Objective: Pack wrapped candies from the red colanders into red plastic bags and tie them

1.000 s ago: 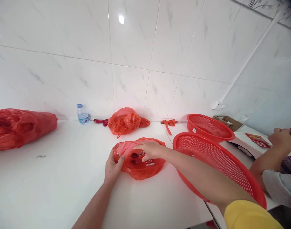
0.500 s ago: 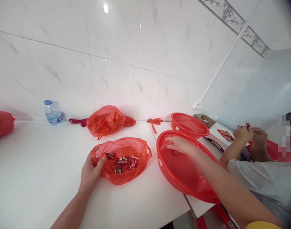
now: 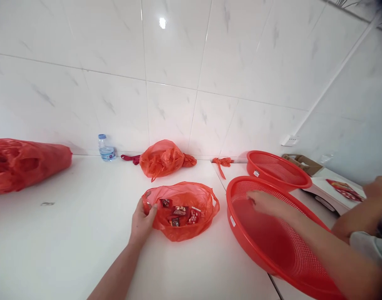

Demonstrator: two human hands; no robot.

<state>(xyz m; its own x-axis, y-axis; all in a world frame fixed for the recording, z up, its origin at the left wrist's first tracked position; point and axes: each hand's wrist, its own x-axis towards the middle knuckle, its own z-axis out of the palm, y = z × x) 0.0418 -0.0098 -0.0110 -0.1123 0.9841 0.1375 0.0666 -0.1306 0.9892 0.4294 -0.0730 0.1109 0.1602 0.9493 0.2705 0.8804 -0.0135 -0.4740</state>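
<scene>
nearest: left hand point(image 3: 142, 223), thumb and fingers closed on the left rim of the open red bag point(image 3: 174, 235). bag on the white table point(image 3: 69, 237), mouth up, with four small wrapped packets point(image 3: 180, 211) visible inside.

just right of it, apart: large red basket point(image 3: 242, 237), perforated. right hand point(image 3: 266, 203) reaching down inside near the far-left wall, fingers bent downward, slightly blurred. at the fingertips, a small dark red item point(image 3: 252, 201); cannot tell a grip from a mere touch.

change: right hand over the bag mouth a second ago, then across into the basket with fingers apart, now with fingers drawn together at that item. left pinch on the rim unchanged. same four packets in the bag as half a second ago. as a judgement: bag kept open, active end of the work now at the basket.

farther back: crumpled red sack point(image 3: 162, 160) by the wall, water bottle point(image 3: 107, 153) to its left, bulky red bundle point(image 3: 37, 164) at far left. second red basket point(image 3: 274, 182) behind the large one, cardboard box point(image 3: 310, 167) beyond. at the right edge, a co-worker's forearm point(image 3: 361, 217). tiled wall point(image 3: 172, 104) last.
</scene>
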